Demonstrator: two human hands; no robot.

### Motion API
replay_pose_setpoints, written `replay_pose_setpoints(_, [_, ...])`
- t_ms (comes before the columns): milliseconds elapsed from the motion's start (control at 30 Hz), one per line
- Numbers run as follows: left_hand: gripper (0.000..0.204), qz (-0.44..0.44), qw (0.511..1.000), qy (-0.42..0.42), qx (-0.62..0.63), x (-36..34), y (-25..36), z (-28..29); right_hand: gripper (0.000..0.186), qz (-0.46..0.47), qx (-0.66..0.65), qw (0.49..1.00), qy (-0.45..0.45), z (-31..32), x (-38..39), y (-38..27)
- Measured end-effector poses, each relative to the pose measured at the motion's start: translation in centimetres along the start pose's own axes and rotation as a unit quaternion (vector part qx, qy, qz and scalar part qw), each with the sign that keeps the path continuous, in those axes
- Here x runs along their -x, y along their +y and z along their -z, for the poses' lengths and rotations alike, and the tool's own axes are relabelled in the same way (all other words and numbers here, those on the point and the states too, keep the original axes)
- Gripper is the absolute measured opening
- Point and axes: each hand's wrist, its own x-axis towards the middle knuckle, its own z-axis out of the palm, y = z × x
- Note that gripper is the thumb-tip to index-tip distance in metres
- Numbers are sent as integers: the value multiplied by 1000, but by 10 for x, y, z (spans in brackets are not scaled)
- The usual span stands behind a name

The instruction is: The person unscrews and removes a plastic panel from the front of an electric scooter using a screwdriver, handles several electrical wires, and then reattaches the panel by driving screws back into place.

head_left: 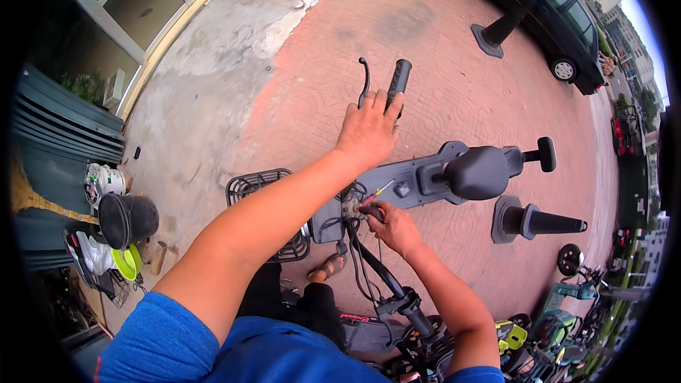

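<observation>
An electric scooter with a dark grey footboard [397, 174] stands crosswise in front of me. My left hand [370, 126] grips its handlebar [401, 76] just below the black rubber grip, beside the brake lever [364, 74]. At the steering stem clamp [350, 206], my right hand [392, 227] is closed around a short dark handle [371, 210]; its far end is hard to make out. A screwdriver with a red and yellow handle [372, 197] lies by the clamp. Black cables [362, 269] hang along the other half of the handlebar, toward me.
The scooter has a black seat [477, 172] and a wire basket [257, 183]. Cones [543, 222] and a dark car [539, 10] stand on the red paving. A black bucket [128, 220] is at left; several parked scooters [557, 326] crowd the lower right. My sandalled foot [330, 267] is beside the basket.
</observation>
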Motion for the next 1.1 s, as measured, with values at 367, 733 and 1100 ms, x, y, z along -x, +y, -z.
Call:
replay_pose_setpoints(367, [75, 1, 1000, 5, -8, 2, 0, 0, 38, 148, 119, 981, -34, 12, -12, 10])
replay_pose_setpoints(733, [74, 20, 1000, -10, -5, -1, 5, 1, 40, 168, 66, 983, -42, 12, -20, 26])
replay_pose_setpoints(1100, [77, 10, 1000, -8, 22, -2, 5, 0, 40, 201, 240, 925, 214, -20, 23, 96])
